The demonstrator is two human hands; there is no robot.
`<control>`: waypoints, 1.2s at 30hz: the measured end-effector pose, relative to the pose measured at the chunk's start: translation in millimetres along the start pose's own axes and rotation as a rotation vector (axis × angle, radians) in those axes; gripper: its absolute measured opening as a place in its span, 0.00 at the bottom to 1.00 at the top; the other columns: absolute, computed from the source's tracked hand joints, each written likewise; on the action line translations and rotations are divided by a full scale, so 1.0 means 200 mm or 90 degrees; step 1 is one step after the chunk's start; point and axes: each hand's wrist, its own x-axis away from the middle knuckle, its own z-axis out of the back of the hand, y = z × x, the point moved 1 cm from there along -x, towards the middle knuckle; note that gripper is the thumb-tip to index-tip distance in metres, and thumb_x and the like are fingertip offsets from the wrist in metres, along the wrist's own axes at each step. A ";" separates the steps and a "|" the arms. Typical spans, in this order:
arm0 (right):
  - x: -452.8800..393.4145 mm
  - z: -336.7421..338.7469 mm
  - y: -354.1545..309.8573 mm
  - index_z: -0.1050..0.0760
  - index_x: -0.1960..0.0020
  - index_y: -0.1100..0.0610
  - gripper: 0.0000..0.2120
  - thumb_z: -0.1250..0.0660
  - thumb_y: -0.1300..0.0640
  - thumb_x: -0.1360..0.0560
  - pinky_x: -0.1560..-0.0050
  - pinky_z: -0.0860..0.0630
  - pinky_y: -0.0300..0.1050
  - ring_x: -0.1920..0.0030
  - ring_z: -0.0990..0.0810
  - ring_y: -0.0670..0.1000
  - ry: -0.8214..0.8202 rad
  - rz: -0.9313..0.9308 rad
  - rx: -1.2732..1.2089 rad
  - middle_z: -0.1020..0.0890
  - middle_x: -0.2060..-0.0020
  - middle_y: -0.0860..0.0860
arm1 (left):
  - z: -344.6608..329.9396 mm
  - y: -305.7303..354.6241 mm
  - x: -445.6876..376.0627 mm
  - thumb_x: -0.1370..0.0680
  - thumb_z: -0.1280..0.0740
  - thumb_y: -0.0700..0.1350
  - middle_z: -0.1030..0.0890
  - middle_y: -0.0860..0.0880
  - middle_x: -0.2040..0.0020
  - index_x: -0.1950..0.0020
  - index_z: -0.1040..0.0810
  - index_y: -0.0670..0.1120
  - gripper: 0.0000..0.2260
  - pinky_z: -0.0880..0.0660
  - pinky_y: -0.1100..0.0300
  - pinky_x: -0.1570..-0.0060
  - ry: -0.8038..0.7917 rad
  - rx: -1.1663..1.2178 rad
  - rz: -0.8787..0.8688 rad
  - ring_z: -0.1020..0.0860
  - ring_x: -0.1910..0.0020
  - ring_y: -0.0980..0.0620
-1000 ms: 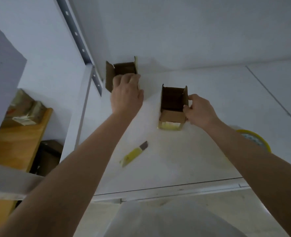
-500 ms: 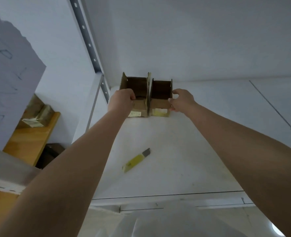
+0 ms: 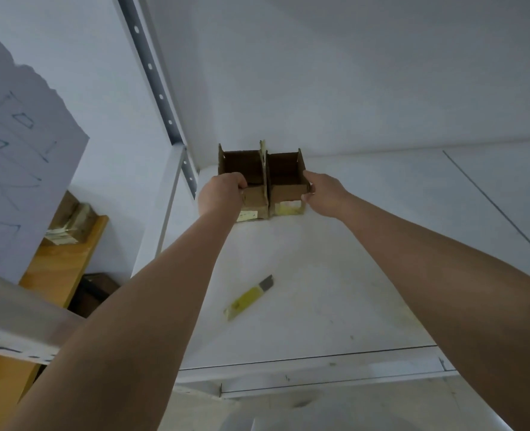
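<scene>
Cardboard boxes, two, open-topped. Sit against the back wall at the far left corner of the white shelf board. Broad, flat, smooth-painted, lightly scuffed and speckled toward the front edge.

Step in hand, by the look of it: squaring the pair up side by side and snugging both into the corner. Calls next, probably, for a light, even squeeze from both sides to close the seam and seat the backs flush to the wall. Then calls for an easy release, without dragging the thin walls out of line.

Left box: brown corrugated card, matte, rectangular, with upright walls and a side flap standing tall at the seam. Carries yellowish tape low on the front. Touches the right box along that seam. Same card and shape there, a little narrower as seen, with a taped patch at the foot of the front face.

Left hand: curls over the front rim of the left box, fingers hooked inside, gripping it. Right hand: pinches the outer front corner of the right box, fingers along the side wall, thumb on the front face.

Utility knife: lies loose on the board, well apart from the boxes, nearer the front edge. Slim yellow plastic body, grey metal blade end aimed toward the boxes.
</scene>
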 end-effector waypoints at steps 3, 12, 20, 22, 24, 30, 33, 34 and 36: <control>0.04 0.01 -0.01 0.32 0.31 0.61 0.18 0.37 0.60 0.21 0.47 0.31 0.42 0.40 0.25 0.57 0.007 0.014 0.042 0.24 0.40 0.58 | 0.01 0.00 0.02 0.20 0.39 0.37 0.19 0.48 0.48 0.39 0.22 0.53 0.15 0.26 0.59 0.58 -0.010 0.001 -0.009 0.22 0.55 0.48; 0.24 0.00 -0.05 0.39 0.26 0.58 0.23 0.42 0.55 0.18 0.41 0.27 0.53 0.38 0.27 0.60 0.062 0.015 0.233 0.29 0.36 0.59 | 0.11 0.02 0.14 0.19 0.39 0.42 0.20 0.49 0.45 0.36 0.22 0.51 0.13 0.24 0.54 0.50 0.050 -0.043 -0.107 0.24 0.44 0.47; 0.54 0.02 0.01 0.36 0.27 0.58 0.22 0.41 0.53 0.19 0.44 0.28 0.51 0.38 0.27 0.60 0.138 -0.026 0.297 0.28 0.37 0.59 | 0.12 0.25 0.32 0.19 0.41 0.45 0.19 0.49 0.50 0.45 0.21 0.49 0.10 0.22 0.51 0.52 0.006 -0.067 -0.302 0.24 0.49 0.47; 0.64 0.04 0.05 0.35 0.28 0.58 0.21 0.40 0.54 0.20 0.44 0.29 0.51 0.39 0.27 0.61 0.160 -0.052 0.308 0.28 0.38 0.59 | 0.09 0.33 0.37 0.19 0.41 0.46 0.19 0.50 0.46 0.42 0.21 0.50 0.11 0.22 0.51 0.50 -0.010 -0.065 -0.353 0.24 0.47 0.47; 0.76 0.07 0.10 0.34 0.30 0.59 0.20 0.40 0.54 0.20 0.42 0.30 0.52 0.38 0.27 0.61 0.179 -0.087 0.331 0.28 0.38 0.59 | 0.05 0.42 0.43 0.18 0.41 0.47 0.20 0.49 0.41 0.36 0.23 0.51 0.13 0.25 0.49 0.42 -0.024 -0.067 -0.393 0.25 0.42 0.45; 1.13 0.21 0.26 0.30 0.33 0.59 0.18 0.39 0.54 0.21 0.43 0.29 0.51 0.41 0.25 0.60 0.247 -0.176 0.392 0.24 0.41 0.58 | -0.06 0.75 0.64 0.19 0.40 0.49 0.20 0.47 0.40 0.35 0.24 0.51 0.14 0.35 0.50 0.36 -0.037 -0.069 -0.538 0.26 0.40 0.44; 1.30 0.30 0.36 0.28 0.34 0.59 0.18 0.38 0.55 0.22 0.43 0.29 0.51 0.41 0.26 0.60 0.273 -0.221 0.400 0.24 0.42 0.58 | -0.07 0.92 0.74 0.19 0.39 0.49 0.21 0.47 0.39 0.34 0.24 0.50 0.15 0.36 0.50 0.36 -0.058 -0.055 -0.577 0.28 0.38 0.43; 1.35 0.33 0.39 0.28 0.34 0.59 0.18 0.38 0.55 0.22 0.43 0.29 0.51 0.40 0.26 0.60 0.279 -0.232 0.402 0.24 0.42 0.58 | -0.07 0.98 0.77 0.20 0.39 0.49 0.21 0.46 0.39 0.34 0.25 0.50 0.15 0.36 0.50 0.36 -0.062 -0.051 -0.588 0.28 0.38 0.43; 1.46 0.39 0.47 0.28 0.35 0.59 0.17 0.38 0.55 0.22 0.43 0.29 0.51 0.40 0.26 0.60 0.296 -0.246 0.407 0.23 0.42 0.59 | -0.08 1.11 0.85 0.20 0.39 0.49 0.21 0.46 0.39 0.34 0.24 0.50 0.15 0.36 0.50 0.35 -0.059 -0.047 -0.617 0.28 0.37 0.43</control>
